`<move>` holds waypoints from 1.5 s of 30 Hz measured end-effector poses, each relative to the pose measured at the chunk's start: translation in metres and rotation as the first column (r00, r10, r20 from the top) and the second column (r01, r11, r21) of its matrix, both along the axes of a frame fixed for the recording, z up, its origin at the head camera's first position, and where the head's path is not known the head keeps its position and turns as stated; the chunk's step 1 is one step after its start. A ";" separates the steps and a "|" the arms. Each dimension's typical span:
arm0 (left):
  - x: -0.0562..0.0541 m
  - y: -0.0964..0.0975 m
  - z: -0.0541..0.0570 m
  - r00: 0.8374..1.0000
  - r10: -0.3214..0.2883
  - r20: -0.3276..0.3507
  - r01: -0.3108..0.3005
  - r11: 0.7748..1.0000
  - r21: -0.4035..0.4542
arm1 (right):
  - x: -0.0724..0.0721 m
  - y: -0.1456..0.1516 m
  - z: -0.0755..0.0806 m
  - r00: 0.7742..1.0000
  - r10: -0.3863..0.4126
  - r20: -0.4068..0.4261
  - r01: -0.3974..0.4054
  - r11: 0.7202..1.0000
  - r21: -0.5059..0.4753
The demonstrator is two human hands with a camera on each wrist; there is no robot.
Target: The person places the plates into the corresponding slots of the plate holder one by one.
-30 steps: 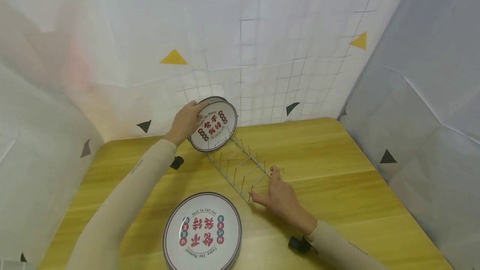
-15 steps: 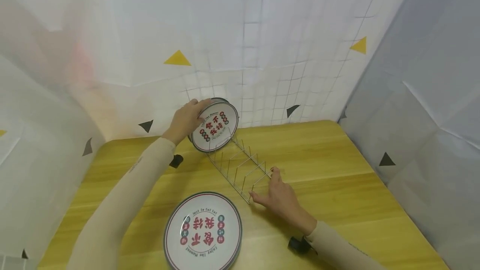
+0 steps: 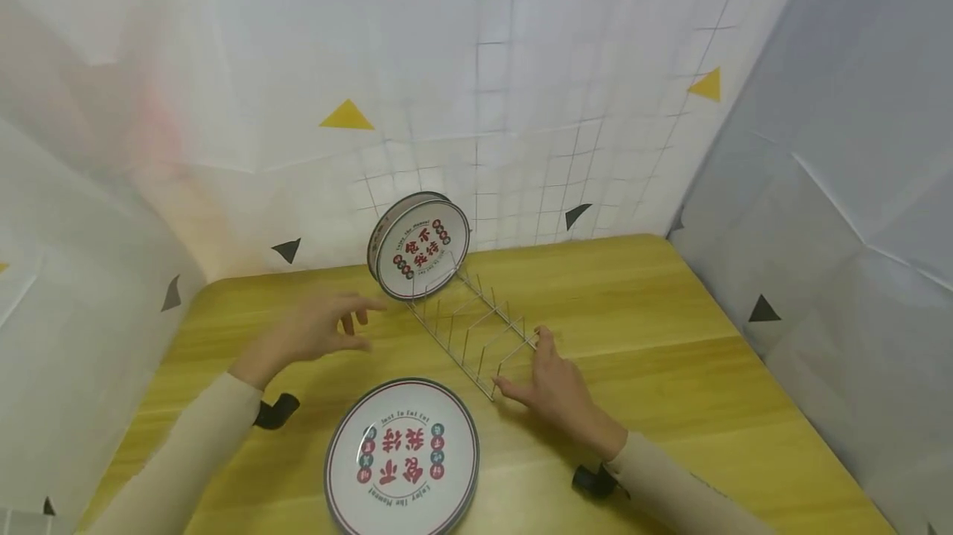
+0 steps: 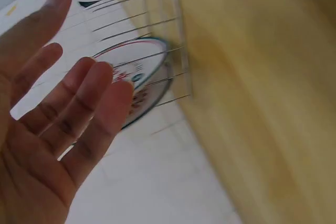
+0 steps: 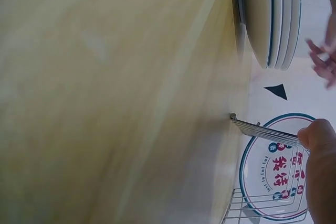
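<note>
Two white plates with red lettering stand on edge in the far end of a wire dish rack (image 3: 462,363); the front plate (image 3: 423,250) partly covers the back plate (image 3: 381,237). My left hand (image 3: 316,328) hovers left of the rack, apart from the plates. Its fingers are loosely bent with nothing in them, as the left wrist view also shows. With thumb and forefinger spread across its near end, my right hand (image 3: 566,403) holds the rack. A stack of similar plates (image 3: 402,456) lies face up at the front, nearer to me.
The wooden table (image 3: 670,336) ends at a white back wall (image 3: 417,39) with yellow and black triangles, close behind the standing plates. A grey-white side wall (image 3: 856,188) rises on the right. Rack wires stick up between the hands.
My left hand has let go of the standing plates and moved down and left towards the front. The plates stay upright in the rack. My right hand keeps its place.
</note>
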State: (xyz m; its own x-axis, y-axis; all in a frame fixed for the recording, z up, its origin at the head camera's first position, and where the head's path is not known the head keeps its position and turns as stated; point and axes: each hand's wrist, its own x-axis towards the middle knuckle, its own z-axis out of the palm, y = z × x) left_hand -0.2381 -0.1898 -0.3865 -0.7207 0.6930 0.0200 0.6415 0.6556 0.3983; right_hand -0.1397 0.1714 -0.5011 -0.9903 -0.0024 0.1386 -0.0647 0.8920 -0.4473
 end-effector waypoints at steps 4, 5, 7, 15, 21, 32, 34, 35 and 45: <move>0.019 -0.014 -0.030 0.995 0.013 0.098 -0.014 1.000 0.013 | -0.001 0.000 0.001 1.000 0.012 -0.008 -0.012 1.000 0.017; 0.023 -0.017 -0.037 0.994 0.014 0.109 -0.017 1.000 0.021 | -0.001 0.000 0.001 1.000 0.014 -0.010 -0.014 1.000 0.022; 0.028 -0.021 -0.048 0.990 0.015 0.141 -0.021 0.999 0.045 | -0.002 0.000 0.000 1.000 0.015 -0.013 -0.015 1.000 0.020; 0.036 -0.023 -0.075 0.962 0.003 0.272 -0.022 0.998 0.067 | -0.004 0.005 0.001 0.999 0.017 -0.043 -0.019 0.999 -0.033; 0.041 -0.019 -0.080 0.945 0.025 0.326 -0.035 0.999 0.024 | -0.008 0.010 0.005 1.000 0.015 0.027 -0.014 0.999 -0.034; 0.047 -0.016 -0.077 0.952 0.037 0.305 -0.040 0.999 0.003 | -0.032 0.048 -0.009 0.968 0.246 0.057 -0.228 0.949 -0.219; 0.048 -0.017 -0.077 0.950 0.036 0.311 -0.040 0.999 0.006 | -0.039 0.057 -0.013 0.948 0.317 0.038 -0.295 0.917 -0.269; 0.048 -0.018 -0.076 0.949 0.034 0.315 -0.038 0.999 0.009 | -0.043 0.061 -0.014 0.936 0.352 0.023 -0.332 0.902 -0.277; 0.053 -0.020 -0.077 0.932 0.023 0.361 -0.027 1.000 0.007 | -0.024 0.058 0.013 0.919 0.355 0.173 -0.274 0.889 -0.367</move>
